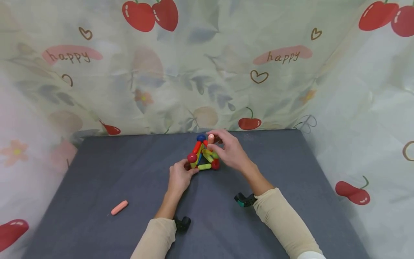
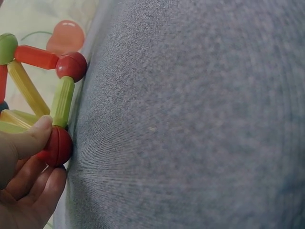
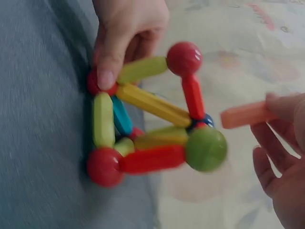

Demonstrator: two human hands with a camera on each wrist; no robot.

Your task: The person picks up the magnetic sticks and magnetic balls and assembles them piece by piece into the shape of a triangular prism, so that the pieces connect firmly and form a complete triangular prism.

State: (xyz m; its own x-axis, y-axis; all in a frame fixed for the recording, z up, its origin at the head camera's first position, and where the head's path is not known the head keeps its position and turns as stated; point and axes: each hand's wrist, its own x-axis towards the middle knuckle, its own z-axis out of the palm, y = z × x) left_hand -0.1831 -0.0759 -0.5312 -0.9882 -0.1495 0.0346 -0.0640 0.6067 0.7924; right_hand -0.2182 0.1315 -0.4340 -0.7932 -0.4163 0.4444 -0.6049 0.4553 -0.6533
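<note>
A frame of colored rods and balls, like a magnetic stick-and-ball toy, stands at the far middle of the table. My left hand (image 1: 179, 177) grips a red ball (image 2: 61, 147) at its bottom corner, thumb on one side and fingers on the other. Between the thumb and fingers of my right hand (image 1: 229, 149) is a salmon-pink rod (image 3: 245, 114). That rod is beside the upper part of the frame, apart from the green ball (image 3: 206, 149) in the right wrist view. A blue ball (image 1: 201, 137) tops the frame in the head view; a yellow rod (image 3: 152, 105) slants across it.
Another salmon-pink rod (image 1: 119, 207) lies on the dark grey tabletop (image 1: 97, 172), front left. A printed cloth (image 1: 181, 90) with cherries and hearts hangs close behind the frame. Light cloth also hangs along both sides.
</note>
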